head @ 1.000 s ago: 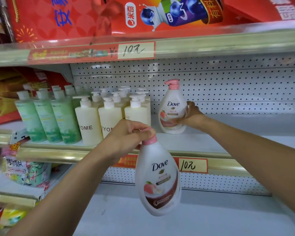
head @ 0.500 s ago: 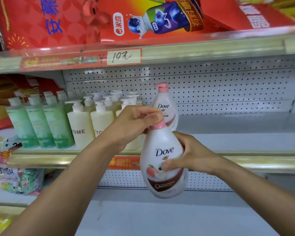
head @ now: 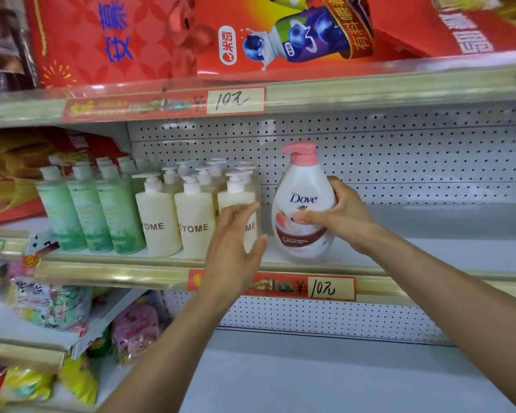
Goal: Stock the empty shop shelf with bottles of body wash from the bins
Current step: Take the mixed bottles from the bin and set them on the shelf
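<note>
Right hand: the right hand [head: 344,214] grips the white teardrop-shaped plastic Dove bottle with a pink pump cap [head: 303,201] from its right side; the thumb lies across the front label and the fingers curl round the body.
Left hand: the left hand [head: 236,248] holds nothing; its fingers are straight and slightly spread, in front of the cream bottles and just left of the Dove bottle, not touching it. It looks a little blurred.
Dove bottle: it stands almost upright on the white metal middle shelf [head: 429,251], near the front edge, just beside the cream bottles on its left. I cannot tell if another bottle stands behind it.
Neighbours: a group of cream-coloured pump bottles with brown letters [head: 161,216] stands left of the Dove bottle, and further left a group of pale green pump bottles [head: 90,210].
Shelf part to the right: only the white perforated back panel [head: 414,156] shows behind it.
Price tags: a red and yellow paper price tag [head: 331,289] sits on the gold front rail below the Dove bottle.
Above: red printed cartons [head: 116,40] lie on the upper shelf.
</note>
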Action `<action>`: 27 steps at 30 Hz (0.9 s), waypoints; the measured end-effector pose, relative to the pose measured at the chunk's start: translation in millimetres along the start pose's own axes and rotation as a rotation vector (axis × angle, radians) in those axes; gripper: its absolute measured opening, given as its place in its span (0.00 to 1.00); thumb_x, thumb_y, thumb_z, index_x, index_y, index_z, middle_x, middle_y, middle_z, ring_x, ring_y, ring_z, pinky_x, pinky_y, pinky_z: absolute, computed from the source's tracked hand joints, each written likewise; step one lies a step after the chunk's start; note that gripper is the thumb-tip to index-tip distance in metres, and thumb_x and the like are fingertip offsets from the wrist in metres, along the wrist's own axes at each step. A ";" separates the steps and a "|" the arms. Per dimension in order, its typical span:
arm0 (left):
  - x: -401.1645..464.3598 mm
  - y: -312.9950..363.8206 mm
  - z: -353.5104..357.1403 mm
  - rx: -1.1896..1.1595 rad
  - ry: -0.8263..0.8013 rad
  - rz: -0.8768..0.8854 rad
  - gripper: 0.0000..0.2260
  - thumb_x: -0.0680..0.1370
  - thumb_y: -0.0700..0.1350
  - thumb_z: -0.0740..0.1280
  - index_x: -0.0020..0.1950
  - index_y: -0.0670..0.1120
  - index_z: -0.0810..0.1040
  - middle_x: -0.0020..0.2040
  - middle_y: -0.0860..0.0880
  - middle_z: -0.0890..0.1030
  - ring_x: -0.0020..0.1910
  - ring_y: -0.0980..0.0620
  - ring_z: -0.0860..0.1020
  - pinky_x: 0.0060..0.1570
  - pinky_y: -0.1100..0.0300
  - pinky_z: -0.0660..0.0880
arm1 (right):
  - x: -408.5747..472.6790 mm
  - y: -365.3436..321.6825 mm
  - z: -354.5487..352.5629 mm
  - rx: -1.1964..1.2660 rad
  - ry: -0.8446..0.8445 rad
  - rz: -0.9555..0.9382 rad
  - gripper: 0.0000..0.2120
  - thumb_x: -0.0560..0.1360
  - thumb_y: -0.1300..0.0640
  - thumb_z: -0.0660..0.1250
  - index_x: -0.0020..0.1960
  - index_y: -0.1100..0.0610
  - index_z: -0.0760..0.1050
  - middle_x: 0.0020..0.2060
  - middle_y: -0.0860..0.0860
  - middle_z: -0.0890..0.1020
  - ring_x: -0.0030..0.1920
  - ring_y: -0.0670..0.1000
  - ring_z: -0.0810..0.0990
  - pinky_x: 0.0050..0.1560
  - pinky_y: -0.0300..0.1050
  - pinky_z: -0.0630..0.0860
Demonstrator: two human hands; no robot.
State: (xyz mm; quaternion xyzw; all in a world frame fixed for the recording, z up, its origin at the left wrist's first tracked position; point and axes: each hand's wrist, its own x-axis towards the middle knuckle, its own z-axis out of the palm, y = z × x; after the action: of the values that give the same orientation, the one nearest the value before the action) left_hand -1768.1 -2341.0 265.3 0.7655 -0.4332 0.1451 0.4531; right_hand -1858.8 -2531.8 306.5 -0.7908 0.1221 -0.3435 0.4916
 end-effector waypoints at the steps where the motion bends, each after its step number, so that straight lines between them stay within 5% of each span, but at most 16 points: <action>1: -1.3 1.1 5.1 -0.009 -0.051 -0.015 0.27 0.79 0.48 0.67 0.76 0.57 0.62 0.71 0.58 0.62 0.68 0.53 0.70 0.69 0.50 0.70 | 2.3 5.5 2.2 -0.003 -0.003 0.014 0.29 0.60 0.58 0.82 0.56 0.52 0.72 0.48 0.46 0.82 0.47 0.46 0.82 0.44 0.40 0.77; 7: 5.6 11.0 30.0 -0.163 -0.245 -0.164 0.31 0.79 0.47 0.67 0.78 0.53 0.56 0.74 0.52 0.61 0.71 0.53 0.65 0.71 0.50 0.67 | 13.0 22.3 2.4 -0.009 -0.067 0.087 0.32 0.62 0.55 0.81 0.61 0.52 0.70 0.51 0.48 0.82 0.51 0.48 0.81 0.47 0.43 0.79; 11: 9.0 14.8 36.3 -0.274 -0.271 -0.235 0.26 0.78 0.43 0.68 0.72 0.55 0.63 0.64 0.58 0.66 0.64 0.59 0.65 0.63 0.58 0.66 | 8.3 26.4 -5.8 -0.203 -0.184 0.130 0.36 0.60 0.55 0.82 0.61 0.57 0.67 0.52 0.48 0.79 0.53 0.49 0.79 0.48 0.43 0.78; 18: 11.2 10.7 47.1 -0.324 -0.227 -0.292 0.26 0.70 0.50 0.71 0.66 0.58 0.66 0.66 0.55 0.73 0.65 0.53 0.72 0.65 0.46 0.72 | 1.8 35.1 3.9 -0.288 -0.065 0.170 0.32 0.62 0.55 0.80 0.60 0.55 0.67 0.52 0.49 0.76 0.55 0.51 0.76 0.57 0.53 0.76; 22: 10.5 6.1 46.0 -0.324 -0.247 -0.280 0.30 0.67 0.53 0.70 0.68 0.59 0.64 0.67 0.55 0.71 0.67 0.52 0.71 0.66 0.46 0.72 | 1.9 32.6 8.3 -0.325 -0.069 0.184 0.32 0.65 0.55 0.78 0.62 0.56 0.65 0.54 0.49 0.76 0.57 0.52 0.76 0.59 0.53 0.75; 27: -3.5 7.6 29.2 -0.110 -0.249 -0.099 0.31 0.76 0.47 0.69 0.75 0.52 0.59 0.71 0.50 0.63 0.69 0.50 0.67 0.68 0.54 0.67 | -17.4 19.0 15.5 -0.607 -0.001 0.125 0.35 0.70 0.52 0.74 0.70 0.55 0.60 0.61 0.52 0.73 0.61 0.53 0.73 0.57 0.52 0.73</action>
State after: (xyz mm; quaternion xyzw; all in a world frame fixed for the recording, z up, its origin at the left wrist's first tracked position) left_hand -1781.2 -2364.8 251.5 0.7719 -0.4553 0.0024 0.4437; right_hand -1858.6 -2521.1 278.5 -0.8926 0.2671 -0.2604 0.2533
